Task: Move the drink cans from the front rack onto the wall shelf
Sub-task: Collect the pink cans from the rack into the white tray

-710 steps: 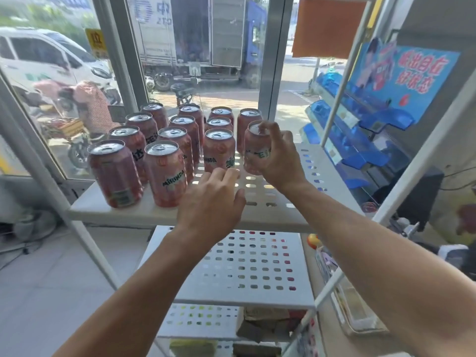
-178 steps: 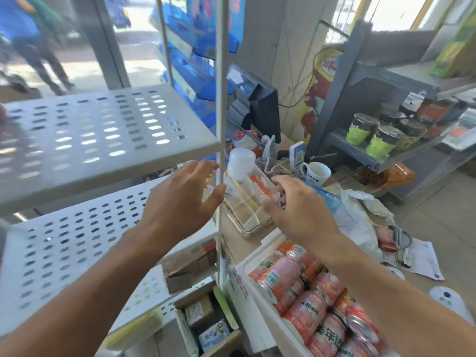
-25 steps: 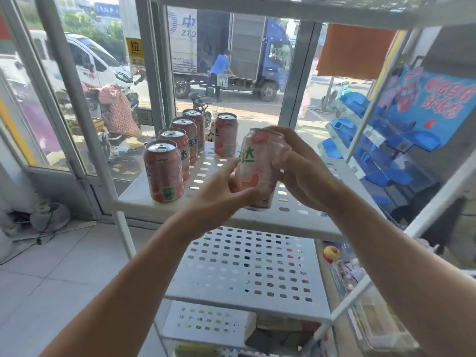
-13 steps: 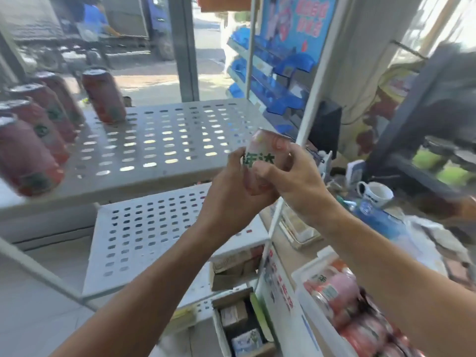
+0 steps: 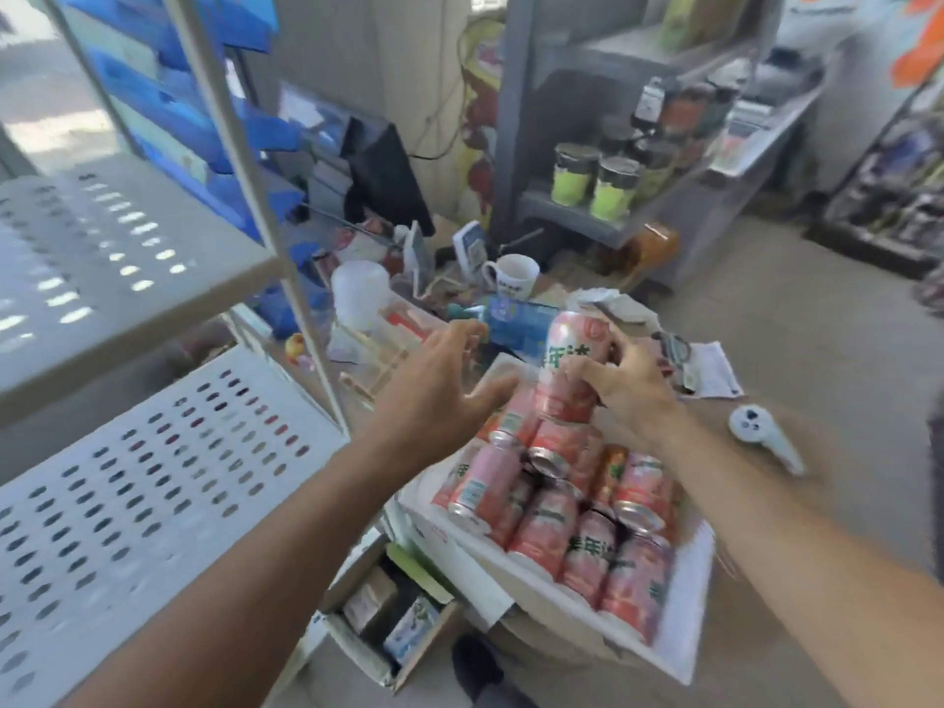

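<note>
My right hand point(image 5: 620, 388) grips a pink drink can point(image 5: 573, 367) upright, just above a heap of several pink cans point(image 5: 567, 508) lying in a white open box point(image 5: 687, 610) on the counter. My left hand point(image 5: 439, 396) hovers left of the held can with its fingers spread and nothing in it. The white perforated rack point(image 5: 117, 278) stands at the left; the part of its upper shelf in view bears no cans. A grey wall shelf point(image 5: 567, 217) at the back holds several green cups.
The counter behind the box is cluttered with a white mug point(image 5: 513, 275), a clear organiser point(image 5: 380, 350), a blue packet point(image 5: 516, 319) and a black monitor point(image 5: 383, 176). A white controller point(image 5: 761, 436) lies at the right. An open carton point(image 5: 388, 615) sits on the floor below.
The view has swung right from the rack to the counter. The can has moved right and down over the box, my left hand has let go of it and only my right hand holds it.
</note>
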Demonstrator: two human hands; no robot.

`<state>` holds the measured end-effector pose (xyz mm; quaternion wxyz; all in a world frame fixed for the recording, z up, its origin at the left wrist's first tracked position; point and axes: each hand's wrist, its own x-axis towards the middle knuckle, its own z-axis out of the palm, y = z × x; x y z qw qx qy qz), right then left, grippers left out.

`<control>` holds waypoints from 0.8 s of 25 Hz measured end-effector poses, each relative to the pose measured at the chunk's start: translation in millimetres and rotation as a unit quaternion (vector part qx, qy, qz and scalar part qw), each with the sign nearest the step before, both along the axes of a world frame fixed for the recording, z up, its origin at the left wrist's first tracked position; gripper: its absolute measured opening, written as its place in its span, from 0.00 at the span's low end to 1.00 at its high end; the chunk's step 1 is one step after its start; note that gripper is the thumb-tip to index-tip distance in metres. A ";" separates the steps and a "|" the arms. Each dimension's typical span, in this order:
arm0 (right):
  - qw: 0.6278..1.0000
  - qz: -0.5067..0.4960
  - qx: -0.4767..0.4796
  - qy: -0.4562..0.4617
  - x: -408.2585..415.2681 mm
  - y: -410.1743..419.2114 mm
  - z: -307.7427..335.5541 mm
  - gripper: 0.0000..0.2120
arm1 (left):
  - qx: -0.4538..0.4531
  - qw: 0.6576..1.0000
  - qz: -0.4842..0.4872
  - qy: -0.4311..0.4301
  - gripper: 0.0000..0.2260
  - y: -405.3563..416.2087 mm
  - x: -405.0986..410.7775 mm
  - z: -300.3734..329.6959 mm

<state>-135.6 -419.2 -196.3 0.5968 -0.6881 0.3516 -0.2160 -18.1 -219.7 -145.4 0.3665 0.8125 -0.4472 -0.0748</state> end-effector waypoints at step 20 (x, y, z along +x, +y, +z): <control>0.905 -0.011 -0.121 0.407 -68.8 -45.7 -94.2 0.29 | 0.083 0.993 -0.079 0.007 0.25 -88.2 -14.4 -33.8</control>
